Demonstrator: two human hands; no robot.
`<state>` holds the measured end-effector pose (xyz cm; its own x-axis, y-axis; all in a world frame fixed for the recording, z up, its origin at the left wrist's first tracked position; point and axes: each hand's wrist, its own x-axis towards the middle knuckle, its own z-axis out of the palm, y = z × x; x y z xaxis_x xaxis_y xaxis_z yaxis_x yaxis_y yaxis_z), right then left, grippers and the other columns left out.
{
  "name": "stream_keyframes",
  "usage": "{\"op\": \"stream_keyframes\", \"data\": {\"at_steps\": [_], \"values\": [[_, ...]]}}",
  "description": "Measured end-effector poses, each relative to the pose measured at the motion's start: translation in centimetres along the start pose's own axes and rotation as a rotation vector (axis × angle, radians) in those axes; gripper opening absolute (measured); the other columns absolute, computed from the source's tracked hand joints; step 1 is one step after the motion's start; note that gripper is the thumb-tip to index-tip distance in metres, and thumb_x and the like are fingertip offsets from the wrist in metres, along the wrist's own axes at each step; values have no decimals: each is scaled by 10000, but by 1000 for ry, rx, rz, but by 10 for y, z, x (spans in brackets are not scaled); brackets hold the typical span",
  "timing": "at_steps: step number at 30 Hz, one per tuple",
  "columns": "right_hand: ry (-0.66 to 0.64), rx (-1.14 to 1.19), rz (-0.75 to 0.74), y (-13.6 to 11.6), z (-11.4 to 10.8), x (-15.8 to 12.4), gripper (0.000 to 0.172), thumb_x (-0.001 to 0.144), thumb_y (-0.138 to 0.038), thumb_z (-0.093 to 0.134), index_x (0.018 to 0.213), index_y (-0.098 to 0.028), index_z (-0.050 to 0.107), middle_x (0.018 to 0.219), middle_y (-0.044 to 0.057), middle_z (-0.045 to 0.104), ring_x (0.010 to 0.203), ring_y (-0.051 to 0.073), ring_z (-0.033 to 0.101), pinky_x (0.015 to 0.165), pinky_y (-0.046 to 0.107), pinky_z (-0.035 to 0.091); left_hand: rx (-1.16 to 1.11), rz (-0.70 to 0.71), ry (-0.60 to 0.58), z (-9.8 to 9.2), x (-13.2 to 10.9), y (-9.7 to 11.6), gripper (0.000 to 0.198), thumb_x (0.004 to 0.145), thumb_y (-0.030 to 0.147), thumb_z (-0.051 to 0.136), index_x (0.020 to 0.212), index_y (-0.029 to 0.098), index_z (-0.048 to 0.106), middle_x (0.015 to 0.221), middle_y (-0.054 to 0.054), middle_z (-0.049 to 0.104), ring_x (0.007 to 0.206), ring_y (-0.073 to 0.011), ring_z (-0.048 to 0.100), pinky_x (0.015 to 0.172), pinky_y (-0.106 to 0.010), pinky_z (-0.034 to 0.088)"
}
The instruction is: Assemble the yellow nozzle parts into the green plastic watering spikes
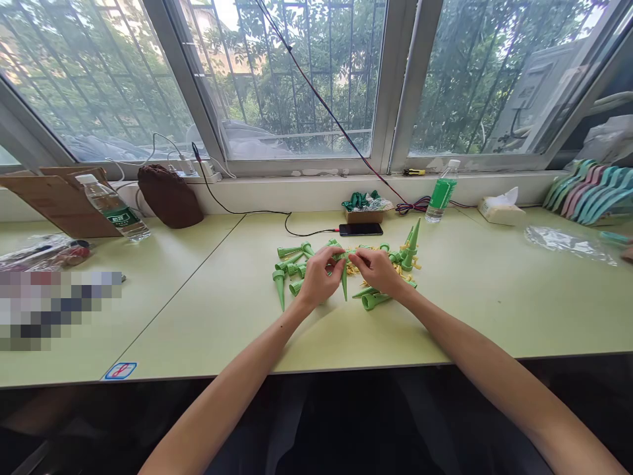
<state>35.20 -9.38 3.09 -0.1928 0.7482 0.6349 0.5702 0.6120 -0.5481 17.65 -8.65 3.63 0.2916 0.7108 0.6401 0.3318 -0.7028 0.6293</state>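
Observation:
My left hand (322, 274) is closed around the top of a green plastic watering spike (345, 284), whose pointed end hangs downward. Close beside it, the fingers of my right hand (378, 269) are pinched together at the spike's top; what lies between them is too small to make out. Several more green spikes (279, 290) lie to the left of my hands. Others lie under my right wrist, one (373, 301) with its round open end toward me. To the right, a few spikes (411, 247) stand point up. Small yellow pieces (352, 269) are scattered between and behind my hands.
Behind my hands lie a black phone (361, 229) on a cable and a small box (364, 214) with green items. Water bottles (442, 194) stand at both sides. A tissue pack (501, 210) and hangers (588, 191) are at right, a brown pouch (169, 196) at left.

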Motion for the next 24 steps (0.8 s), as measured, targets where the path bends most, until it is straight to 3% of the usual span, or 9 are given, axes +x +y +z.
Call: {"op": "stream_keyframes", "data": {"at_steps": [3, 6, 11, 16, 19, 24], "values": [[4, 16, 18, -3, -1, 0, 426, 957, -480, 461, 647, -188, 462, 542, -40, 432, 514, 98, 350, 536, 252, 293, -52, -79, 3, 0, 1, 2, 182, 873, 285, 581, 1011, 181, 640, 946, -57, 668, 654, -106, 589, 570, -220, 482], [1, 58, 40, -7, -2, 0, 300, 943, -454, 502, 827, -187, 574, 584, -31, 528, 514, 106, 423, 549, 244, 350, -181, -188, 1, 0, 3, 4, 197, 850, 313, 604, 982, 170, 638, 947, -63, 663, 631, -115, 608, 511, -220, 479], [-14, 83, 14, -7, -1, 0, 209, 912, -363, 569, 1036, -196, 588, 745, 12, 633, 553, 120, 522, 569, 246, 426, -363, -351, 28, -2, 6, 4, 192, 810, 315, 646, 924, 162, 636, 902, -51, 653, 555, -108, 606, 494, -238, 497], [-44, 47, -64, -1, 1, 1, 139, 917, -283, 564, 1022, -200, 602, 839, 47, 667, 706, 163, 596, 647, 269, 451, -400, -442, 25, -3, 7, 3, 156, 796, 282, 657, 890, 159, 642, 818, -36, 651, 498, -89, 573, 508, -242, 497], [-55, 8, -83, 2, 1, 1, 85, 923, -263, 553, 922, -195, 603, 788, 39, 650, 679, 163, 571, 648, 275, 429, -363, -402, 22, -3, 6, 3, 160, 796, 289, 653, 895, 164, 639, 827, -32, 649, 508, -93, 580, 494, -234, 484], [-88, -57, -119, 4, 0, 1, 140, 943, -245, 516, 832, -187, 579, 760, 42, 617, 693, 168, 550, 662, 274, 400, -295, -360, 19, -3, 5, 4, 174, 797, 299, 640, 909, 166, 636, 867, -38, 649, 559, -111, 609, 484, -226, 480]]}}
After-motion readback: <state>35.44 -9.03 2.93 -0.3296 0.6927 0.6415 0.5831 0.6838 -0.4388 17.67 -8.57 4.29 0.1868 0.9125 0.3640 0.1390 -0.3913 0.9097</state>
